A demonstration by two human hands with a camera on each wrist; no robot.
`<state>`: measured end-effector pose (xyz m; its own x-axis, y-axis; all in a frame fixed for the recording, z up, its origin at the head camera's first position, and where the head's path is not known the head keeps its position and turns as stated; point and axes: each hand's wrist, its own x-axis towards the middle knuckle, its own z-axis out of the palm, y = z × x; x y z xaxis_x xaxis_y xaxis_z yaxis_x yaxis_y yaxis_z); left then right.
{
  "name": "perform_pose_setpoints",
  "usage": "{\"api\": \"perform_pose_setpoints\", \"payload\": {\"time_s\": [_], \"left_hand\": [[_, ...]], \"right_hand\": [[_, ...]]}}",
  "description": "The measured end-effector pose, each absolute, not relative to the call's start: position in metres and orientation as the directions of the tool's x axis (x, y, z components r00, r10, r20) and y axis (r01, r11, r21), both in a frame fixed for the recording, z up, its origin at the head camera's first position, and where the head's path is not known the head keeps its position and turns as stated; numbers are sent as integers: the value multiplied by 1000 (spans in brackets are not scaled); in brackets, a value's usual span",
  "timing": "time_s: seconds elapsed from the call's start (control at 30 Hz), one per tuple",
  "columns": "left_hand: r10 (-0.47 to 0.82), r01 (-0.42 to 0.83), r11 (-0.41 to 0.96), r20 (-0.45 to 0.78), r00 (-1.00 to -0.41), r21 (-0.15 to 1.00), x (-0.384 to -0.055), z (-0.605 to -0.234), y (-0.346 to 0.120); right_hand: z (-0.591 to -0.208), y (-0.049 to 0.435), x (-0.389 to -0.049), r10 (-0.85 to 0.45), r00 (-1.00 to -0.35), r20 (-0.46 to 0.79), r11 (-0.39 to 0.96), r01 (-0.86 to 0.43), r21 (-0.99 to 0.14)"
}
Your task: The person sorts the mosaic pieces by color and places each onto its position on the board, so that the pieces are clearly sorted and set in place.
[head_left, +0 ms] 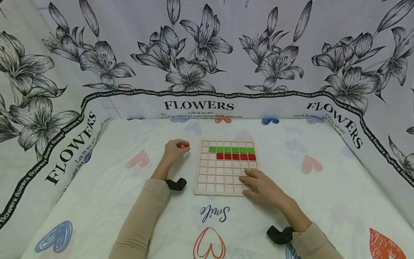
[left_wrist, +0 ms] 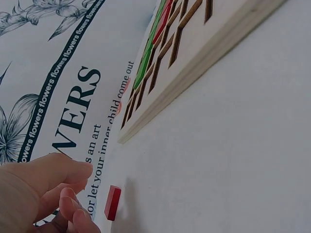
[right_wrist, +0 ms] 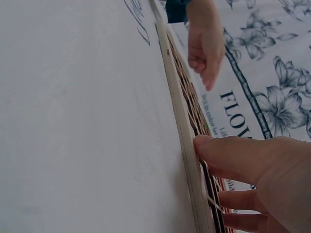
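A red tile [left_wrist: 112, 203] lies on the cloth left of the wooden grid board. My left hand [head_left: 175, 151] is right at it, fingers bent and thumb reaching toward it; in the left wrist view a small gap shows between the fingertips and the tile. The wooden board [head_left: 207, 191] carries a row of green tiles [head_left: 227, 149] near its far side and a shorter row of red tiles [head_left: 232, 156] just below. On the board's near right part rests my right hand [head_left: 263, 187], its thumb at the edge and its fingers spread over the grid.
A white cloth [head_left: 81, 201] printed with hearts and the word "Smile" covers the table. Behind and beside it hang flower-printed curtains [head_left: 207, 104]. Each wrist wears a black strap mount [head_left: 176, 184].
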<state>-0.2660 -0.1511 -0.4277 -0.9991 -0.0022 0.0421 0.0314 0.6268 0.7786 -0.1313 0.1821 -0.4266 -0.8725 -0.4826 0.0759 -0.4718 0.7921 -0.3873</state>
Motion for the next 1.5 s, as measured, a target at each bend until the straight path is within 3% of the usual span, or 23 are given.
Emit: {"api": "perform_pose_setpoints", "payload": {"time_s": [0.5, 1.5], "left_hand": [[-45, -53, 644, -32, -998, 764, -270, -432, -163], [31, -12, 709, -48, -998, 705, -279, -437, -170]], "right_hand": [[-429, 183, -133, -492, -867, 80, 787, -482, -384], [-430, 184, -133, -489, -868, 81, 795, -482, -368]]}}
